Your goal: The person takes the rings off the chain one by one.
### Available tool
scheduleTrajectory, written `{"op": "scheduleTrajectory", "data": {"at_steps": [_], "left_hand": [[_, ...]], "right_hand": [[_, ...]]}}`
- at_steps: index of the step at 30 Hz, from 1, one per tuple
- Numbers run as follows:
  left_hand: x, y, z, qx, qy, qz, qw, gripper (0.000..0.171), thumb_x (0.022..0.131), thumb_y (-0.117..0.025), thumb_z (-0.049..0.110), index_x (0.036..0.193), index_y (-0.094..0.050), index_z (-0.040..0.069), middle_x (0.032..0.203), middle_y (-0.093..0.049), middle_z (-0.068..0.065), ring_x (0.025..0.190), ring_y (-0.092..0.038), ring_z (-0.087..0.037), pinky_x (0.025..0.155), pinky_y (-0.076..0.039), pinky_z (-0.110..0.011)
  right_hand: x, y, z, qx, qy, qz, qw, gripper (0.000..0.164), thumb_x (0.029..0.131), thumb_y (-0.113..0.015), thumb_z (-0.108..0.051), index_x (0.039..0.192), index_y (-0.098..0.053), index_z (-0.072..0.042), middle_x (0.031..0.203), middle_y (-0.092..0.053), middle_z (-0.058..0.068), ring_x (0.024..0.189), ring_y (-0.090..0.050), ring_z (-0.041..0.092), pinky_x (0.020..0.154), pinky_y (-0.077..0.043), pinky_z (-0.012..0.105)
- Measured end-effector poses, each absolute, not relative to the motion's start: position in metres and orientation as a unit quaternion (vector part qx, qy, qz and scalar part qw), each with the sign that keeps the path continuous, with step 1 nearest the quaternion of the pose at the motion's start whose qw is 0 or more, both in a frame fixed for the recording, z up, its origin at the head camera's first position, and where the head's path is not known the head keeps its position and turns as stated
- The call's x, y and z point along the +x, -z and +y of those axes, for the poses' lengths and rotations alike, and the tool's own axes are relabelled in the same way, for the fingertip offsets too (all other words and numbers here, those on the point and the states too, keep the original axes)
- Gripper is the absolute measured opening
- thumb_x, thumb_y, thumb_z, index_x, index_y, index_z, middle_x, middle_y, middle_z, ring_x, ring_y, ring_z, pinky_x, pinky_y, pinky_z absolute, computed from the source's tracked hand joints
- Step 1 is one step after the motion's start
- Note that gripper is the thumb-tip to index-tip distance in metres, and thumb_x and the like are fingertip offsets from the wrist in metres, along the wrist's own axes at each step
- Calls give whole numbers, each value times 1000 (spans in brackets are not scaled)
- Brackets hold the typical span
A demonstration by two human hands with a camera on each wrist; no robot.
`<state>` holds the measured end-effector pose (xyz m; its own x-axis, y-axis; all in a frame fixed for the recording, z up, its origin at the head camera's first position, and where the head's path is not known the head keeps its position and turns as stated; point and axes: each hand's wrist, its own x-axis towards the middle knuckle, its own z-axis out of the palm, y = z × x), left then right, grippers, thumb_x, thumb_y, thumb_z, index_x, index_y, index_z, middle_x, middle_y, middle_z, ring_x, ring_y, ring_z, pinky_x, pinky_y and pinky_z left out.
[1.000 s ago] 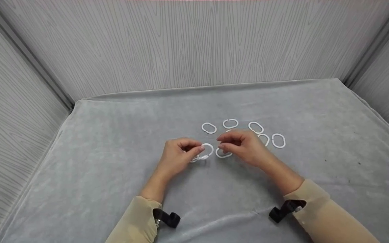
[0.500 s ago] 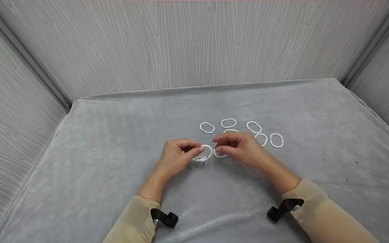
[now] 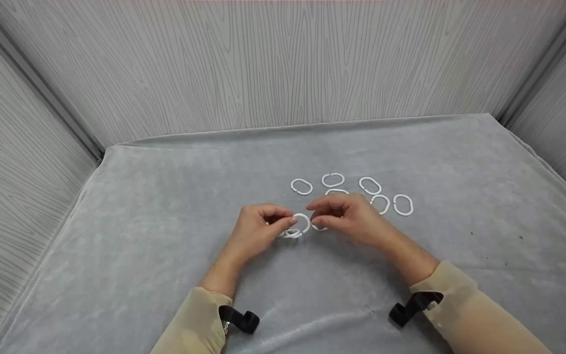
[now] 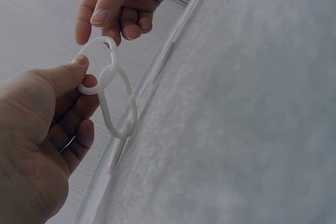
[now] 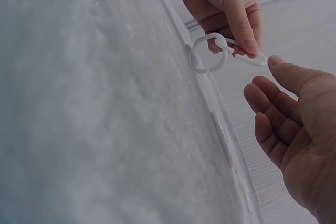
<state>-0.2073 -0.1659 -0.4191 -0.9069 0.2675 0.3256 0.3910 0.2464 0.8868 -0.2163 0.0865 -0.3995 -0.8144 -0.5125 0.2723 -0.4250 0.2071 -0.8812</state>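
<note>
My left hand [image 3: 257, 228] pinches a white plastic link [image 3: 307, 223] between thumb and fingers. Through that link hangs a second white link [image 4: 103, 111], and a further link [image 4: 118, 153] joins its lower end in the left wrist view. My right hand [image 3: 356, 216] hovers just to the right, fingers loosely bent and holding nothing. Its thumb tip [image 5: 275, 61] lies close to the pinched link in the right wrist view; whether they touch I cannot tell. One loose link [image 3: 318, 227] lies partly hidden behind the right hand.
Several loose white links lie on the grey cloth beyond the hands, among them a left one [image 3: 301, 187], a back one [image 3: 333, 173] and a right one [image 3: 410, 204]. Grey wood-patterned panels [image 3: 283, 64] stand behind and at both sides of the cloth-covered table [image 3: 165, 196].
My right hand has moved slightly left, closer to the link in my left hand, and covers more of the loose link beneath it. The left hand keeps its pinch.
</note>
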Motion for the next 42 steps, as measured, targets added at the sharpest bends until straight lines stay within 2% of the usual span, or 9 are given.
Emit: {"op": "scheduleTrajectory", "data": {"at_steps": [9, 20, 34, 42], "left_hand": [[-205, 418, -166, -211, 572, -792, 42, 5, 91, -85, 13, 93, -85, 8, 84, -78, 1, 74, -65, -10, 67, -51, -22], [-205, 418, -167, -213, 569, -794, 25, 5, 92, -85, 13, 93, -85, 8, 84, -78, 0, 74, -65, -10, 66, -51, -22], [-205, 417, -166, -224, 562, -796, 23, 6, 92, -85, 15, 94, -85, 9, 85, -78, 1, 75, -64, -10, 68, -51, -22], [-204, 416, -165, -219, 560, -799, 12, 6, 91, -86, 16, 95, -85, 10, 85, -78, 1, 75, -64, -10, 67, -49, -21]], "right_hand": [[-212, 399, 84, -307, 545, 778, 59, 28, 94, -79, -2, 121, -75, 4, 100, -79, 12, 90, -72, 13, 77, -58, 25], [-213, 400, 83, -311, 538, 781, 67, 26, 94, -79, -3, 120, -77, 0, 100, -79, 11, 88, -72, 14, 77, -58, 25], [-213, 401, 81, -319, 539, 775, 78, 23, 95, -78, -2, 118, -77, 2, 97, -78, 12, 82, -72, 14, 75, -59, 27], [-212, 402, 81, -314, 540, 776, 87, 22, 95, -78, -3, 117, -77, 2, 101, -79, 13, 84, -73, 17, 77, -60, 28]]}}
